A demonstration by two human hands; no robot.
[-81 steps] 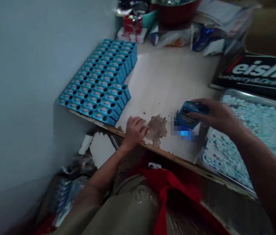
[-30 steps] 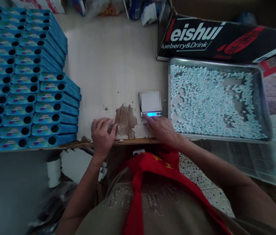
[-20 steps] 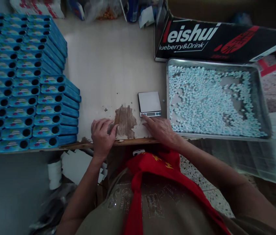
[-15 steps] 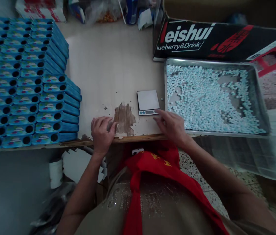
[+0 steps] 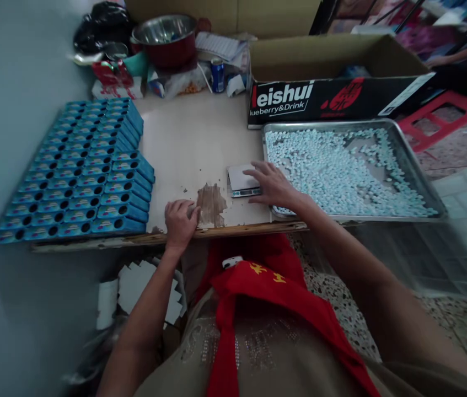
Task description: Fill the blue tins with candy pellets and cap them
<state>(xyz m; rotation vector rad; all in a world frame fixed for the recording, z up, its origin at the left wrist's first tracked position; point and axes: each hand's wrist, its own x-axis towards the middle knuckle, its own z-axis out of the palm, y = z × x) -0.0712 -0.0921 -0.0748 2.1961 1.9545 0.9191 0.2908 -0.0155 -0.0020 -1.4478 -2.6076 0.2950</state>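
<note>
A small scale with a pale square plate (image 5: 240, 177) lies on the worn table (image 5: 200, 132). My right hand (image 5: 272, 184) reaches over the scale's right side, its fingers apart and holding nothing visible. Near the table's front edge rests my left hand (image 5: 181, 220), its fingers curled, left of a patch of bare wood (image 5: 211, 205); what is inside the fingers is hidden. Right of the scale, a metal tray (image 5: 438, 205) holds a spread of pale blue and white pieces (image 5: 324, 171). Rows of blue boxes (image 5: 92, 168), each with a dark round spot, stand at the left.
Behind the tray stands an open black carton (image 5: 291, 99). A red and steel bowl (image 5: 167, 47), a blue can (image 5: 217, 76) and bags line the table's back. A red stool (image 5: 444, 118) is at the right, with another person's arm (image 5: 465, 52) beyond it.
The view has tilted up, showing more of the back. My right hand has moved from the scale's front right corner farther over its plate, and its fingers have spread. My left hand stays near the edge.
</note>
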